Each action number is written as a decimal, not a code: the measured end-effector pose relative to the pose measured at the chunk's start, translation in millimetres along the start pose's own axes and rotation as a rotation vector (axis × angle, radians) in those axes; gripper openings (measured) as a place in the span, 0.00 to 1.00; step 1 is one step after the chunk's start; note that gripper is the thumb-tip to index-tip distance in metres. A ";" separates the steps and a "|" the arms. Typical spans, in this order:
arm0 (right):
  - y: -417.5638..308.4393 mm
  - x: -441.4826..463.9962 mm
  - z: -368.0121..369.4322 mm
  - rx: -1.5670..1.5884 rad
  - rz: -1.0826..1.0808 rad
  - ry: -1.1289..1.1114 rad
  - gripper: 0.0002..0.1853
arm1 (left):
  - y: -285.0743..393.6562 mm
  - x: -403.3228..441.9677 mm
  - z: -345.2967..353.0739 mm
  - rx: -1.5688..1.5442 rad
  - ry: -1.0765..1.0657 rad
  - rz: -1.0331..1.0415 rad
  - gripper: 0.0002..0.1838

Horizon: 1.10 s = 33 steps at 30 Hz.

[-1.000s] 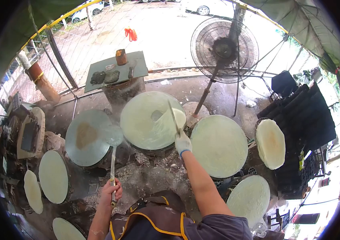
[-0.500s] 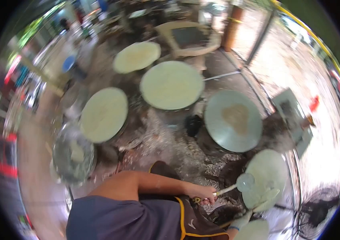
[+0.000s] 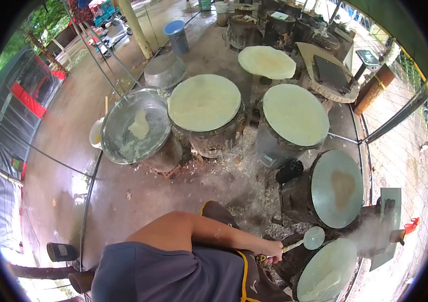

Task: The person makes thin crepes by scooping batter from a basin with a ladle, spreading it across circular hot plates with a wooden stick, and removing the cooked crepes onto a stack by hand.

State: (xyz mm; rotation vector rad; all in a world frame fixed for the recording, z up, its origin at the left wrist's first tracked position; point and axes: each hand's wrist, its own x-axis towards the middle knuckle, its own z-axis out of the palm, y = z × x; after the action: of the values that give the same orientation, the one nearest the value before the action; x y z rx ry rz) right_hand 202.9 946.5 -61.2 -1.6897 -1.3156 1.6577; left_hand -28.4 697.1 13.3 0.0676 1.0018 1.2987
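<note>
Ladle (image 3: 313, 238): gripped by its handle in the left hand (image 3: 273, 251), fingers curled closed round it; handle runs to the right, bowl at the far edge of the near-right griddle (image 3: 339, 255); contact with the rim cannot be told; right hand out of view, state cannot be told.

Near-right griddle bears a whitish smear (image 3: 325, 286) toward its near side; steam (image 3: 367, 235) at its far right, in front of a grey board (image 3: 391, 201); just beyond the griddle, a second griddle (image 3: 324, 176) with a brown patch (image 3: 343, 190) on it.

Farther off, three round pale sheets: one (image 3: 296, 115) right of centre, one (image 3: 204, 103) to its left, one (image 3: 267, 62) farthest; left of these, a metal basin (image 3: 157, 108) with a pale lump (image 3: 139, 125) inside; far beyond the basin, a blue bucket (image 3: 178, 43).
</note>
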 end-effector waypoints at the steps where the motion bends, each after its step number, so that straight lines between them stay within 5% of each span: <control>1: -0.8 2.3 -3.3 0.012 -0.011 -0.016 0.18 | -0.1 -0.5 3.2 0.004 0.013 -0.003 0.08; 6: 4.7 6.2 -60.8 0.218 -0.134 -0.091 0.20 | -0.2 -3.2 6.5 -0.045 -0.052 -0.099 0.07; 9: 1.2 14.6 -75.5 0.443 -0.115 0.101 0.16 | 15.9 -6.7 14.4 0.043 -0.109 -0.133 0.06; 10: 27.7 47.3 -89.2 0.231 -0.040 0.332 0.17 | 24.9 -6.8 18.0 0.076 -0.142 -0.183 0.08; 11: 53.7 58.4 -95.4 -0.302 -0.403 0.348 0.21 | 34.3 -10.2 29.5 0.081 -0.068 -0.238 0.07; 12: 36.1 35.6 -78.3 0.158 -0.068 0.148 0.21 | 42.9 -12.1 38.4 0.086 0.030 -0.276 0.06; 14: -4.0 -16.4 -65.2 0.235 0.104 0.081 0.19 | 46.9 -2.7 40.9 0.108 0.010 -0.306 0.07; 20: 3.0 12.6 -81.0 0.415 -0.030 0.285 0.19 | 67.3 33.2 53.8 0.323 -0.010 -0.294 0.05; 23: -7.6 -17.8 -68.0 0.258 0.106 0.043 0.21 | 72.2 66.4 69.4 0.517 -0.057 -0.212 0.05; 26: 35.0 -63.0 -58.1 0.499 0.134 0.100 0.15 | 68.7 96.0 86.0 0.764 -0.038 -0.117 0.06; 29: 55.4 -89.0 -17.9 0.823 0.457 0.463 0.15 | 52.0 118.1 98.3 0.932 0.028 -0.017 0.08; 30: 92.1 -83.0 7.1 0.817 0.285 0.390 0.14 | 42.8 123.6 101.7 0.968 0.048 0.011 0.09; 33: 63.2 -76.0 65.2 0.804 0.220 0.261 0.11 | 14.4 138.7 107.4 0.932 0.078 -0.085 0.10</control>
State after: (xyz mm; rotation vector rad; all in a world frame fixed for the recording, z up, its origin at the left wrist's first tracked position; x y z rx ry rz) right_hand 174.9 834.2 -86.4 -1.4845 -0.2628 1.6789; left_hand 20.2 866.1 6.1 0.6789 1.5877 0.6691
